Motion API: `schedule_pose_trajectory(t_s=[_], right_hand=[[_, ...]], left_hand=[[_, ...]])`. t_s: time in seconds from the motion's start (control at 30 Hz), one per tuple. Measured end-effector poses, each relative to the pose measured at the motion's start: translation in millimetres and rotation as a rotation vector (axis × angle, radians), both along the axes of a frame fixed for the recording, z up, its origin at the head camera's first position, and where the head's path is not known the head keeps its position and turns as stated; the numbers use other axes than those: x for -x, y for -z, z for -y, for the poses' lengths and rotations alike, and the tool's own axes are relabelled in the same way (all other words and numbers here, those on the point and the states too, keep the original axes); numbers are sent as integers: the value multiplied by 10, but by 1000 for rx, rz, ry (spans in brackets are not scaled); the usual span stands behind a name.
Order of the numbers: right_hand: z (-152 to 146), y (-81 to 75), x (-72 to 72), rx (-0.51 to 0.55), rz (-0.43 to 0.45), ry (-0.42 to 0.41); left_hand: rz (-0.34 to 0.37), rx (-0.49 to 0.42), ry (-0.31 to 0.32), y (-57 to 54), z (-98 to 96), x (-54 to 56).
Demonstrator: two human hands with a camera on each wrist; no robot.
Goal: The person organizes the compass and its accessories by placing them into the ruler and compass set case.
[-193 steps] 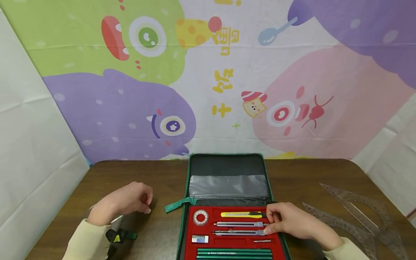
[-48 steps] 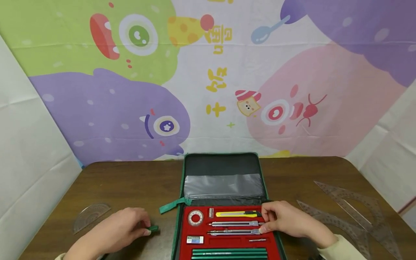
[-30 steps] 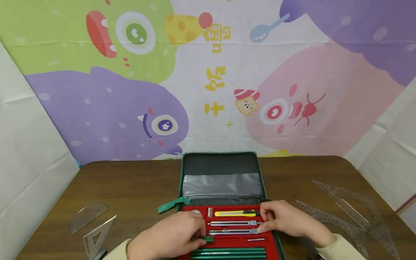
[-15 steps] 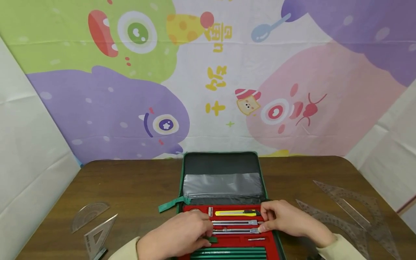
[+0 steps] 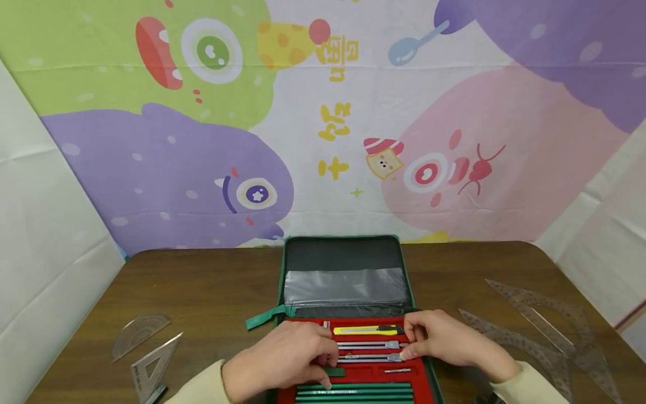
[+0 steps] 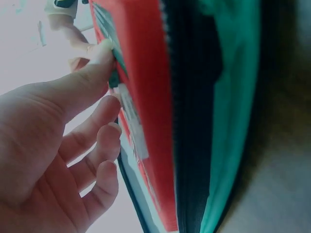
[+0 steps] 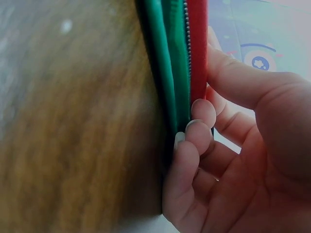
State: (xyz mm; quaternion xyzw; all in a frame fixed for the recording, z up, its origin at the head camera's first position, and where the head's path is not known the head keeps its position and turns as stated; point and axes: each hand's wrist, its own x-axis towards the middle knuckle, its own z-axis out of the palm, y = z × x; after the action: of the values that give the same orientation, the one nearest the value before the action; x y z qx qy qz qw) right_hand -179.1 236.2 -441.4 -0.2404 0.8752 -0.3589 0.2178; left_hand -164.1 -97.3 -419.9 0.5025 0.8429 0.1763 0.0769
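A green zip case lies unfolded, its red tray holding drawing tools. My left hand is over the tray's left part, thumb and fingers apart. Its fingertips are close by a small flat green piece in a slot below the compasses; the left wrist view shows this piece between thumb and index. My right hand holds the tray's right edge, thumb on top, other fingers curled against the green side. Two compasses and a yellow cutter lie near it.
Green pencils fill the tray's front. A clear protractor and a small set square lie left on the table. Larger clear drawing templates lie right. A green strap sticks out left; a printed cloth hangs behind.
My left hand brought the small green piece from the left table into the tray, then shifted slightly right, its thumb now off the piece. The right hand keeps its place on the case edge.
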Motion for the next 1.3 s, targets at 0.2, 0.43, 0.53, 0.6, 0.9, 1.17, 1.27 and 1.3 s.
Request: schedule_pose_trajectory(t_s=[0.2,0.43,0.53,0.6,0.9,1.17,1.27,1.3], right_hand=[[-1,1,2,3,9,-2],[-6,5,2,10,18,4],[-1,3,3,6,21,9],[3,0,1,5,20,10],[3,-1,-6,13,21,14],[1,-5,-10,7,13,11],[-2,-7,-11,-4,15,11],[-3,-7,-12,-5,16,11]], left_hand=[[-23,-5,14,-24,52,15],[-76,-38,63,-3,83,29],[-85,-25,63,1,77,30],[-72,-7,60,-4,65,28],[-173,139,149,-27,-3,-8],[-201,130,150,-30,10,-14],[-195,102,118,-56,77,-12],[-176,92,91,-70,121,-11]])
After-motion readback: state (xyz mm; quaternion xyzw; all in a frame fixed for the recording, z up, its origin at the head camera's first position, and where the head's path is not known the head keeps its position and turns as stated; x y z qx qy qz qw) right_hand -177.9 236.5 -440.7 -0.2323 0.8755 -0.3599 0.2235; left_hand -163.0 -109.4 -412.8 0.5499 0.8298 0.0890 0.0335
